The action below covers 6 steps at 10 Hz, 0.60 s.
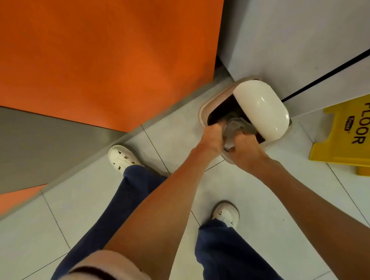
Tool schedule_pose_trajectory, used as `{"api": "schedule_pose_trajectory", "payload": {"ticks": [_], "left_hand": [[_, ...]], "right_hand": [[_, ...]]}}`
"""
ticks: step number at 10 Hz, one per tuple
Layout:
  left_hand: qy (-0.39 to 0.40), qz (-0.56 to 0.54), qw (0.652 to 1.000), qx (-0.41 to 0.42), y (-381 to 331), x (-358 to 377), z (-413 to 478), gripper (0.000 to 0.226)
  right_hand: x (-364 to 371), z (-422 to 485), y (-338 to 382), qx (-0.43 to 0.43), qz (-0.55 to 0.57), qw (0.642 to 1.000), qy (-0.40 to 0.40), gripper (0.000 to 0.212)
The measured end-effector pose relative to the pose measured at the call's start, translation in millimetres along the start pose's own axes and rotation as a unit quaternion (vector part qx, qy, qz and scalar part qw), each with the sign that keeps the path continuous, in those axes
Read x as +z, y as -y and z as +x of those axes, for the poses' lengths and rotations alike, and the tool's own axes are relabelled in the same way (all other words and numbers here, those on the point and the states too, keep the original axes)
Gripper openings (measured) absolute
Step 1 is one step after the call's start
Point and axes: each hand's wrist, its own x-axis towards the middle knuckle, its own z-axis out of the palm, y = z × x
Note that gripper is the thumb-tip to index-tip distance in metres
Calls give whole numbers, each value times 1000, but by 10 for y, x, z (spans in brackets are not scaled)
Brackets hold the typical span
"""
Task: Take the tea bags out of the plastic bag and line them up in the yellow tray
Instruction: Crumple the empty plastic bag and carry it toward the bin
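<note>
Left grip [211, 135], right grip [245, 146], plastic bag [232, 129] clutched between

1. Loose navy trousers [137, 202] cover both legs down to the shoes.
2. The left shoe [122, 157] and right shoe [226, 212] are white clogs with small cut-out vents over the toes.
3. A pale cream top [111, 265], crossed by a dark band [93, 272], shows at the bottom edge.
4. The left hand [212, 137], right hand [244, 149] and both forearms are bare.

TEXT: "WET FLOOR" | STYLE: black capitals, two lines, turned sideways | ON: yellow floor sign [339, 147] | WHERE: 3 o'clock, right edge of view | ALSO: small black badge between the words, unreadable
</note>
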Motion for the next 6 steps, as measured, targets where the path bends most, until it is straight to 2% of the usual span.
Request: {"api": "schedule_pose_trajectory", "payload": {"ticks": [1, 2, 3, 4, 6], "left_hand": [[19, 127, 989, 67, 140, 68, 154, 41], [70, 139, 987, 26, 88, 102, 180, 33], [25, 187, 978, 95, 91, 86, 206, 36], [49, 234, 965, 106, 80, 24, 133, 38], [47, 285, 946, 148, -115, -328, -424, 43]], "right_hand": [[147, 324, -15, -35, -126, 991, 12, 33], [149, 414, -3, 31, -16, 999, -2, 33], [181, 493, -68, 12, -17, 999, -26, 33], [116, 394, -85, 19, -11, 999, -40, 35], [-239, -14, -43, 11, 99, 995, 8, 32]]}}
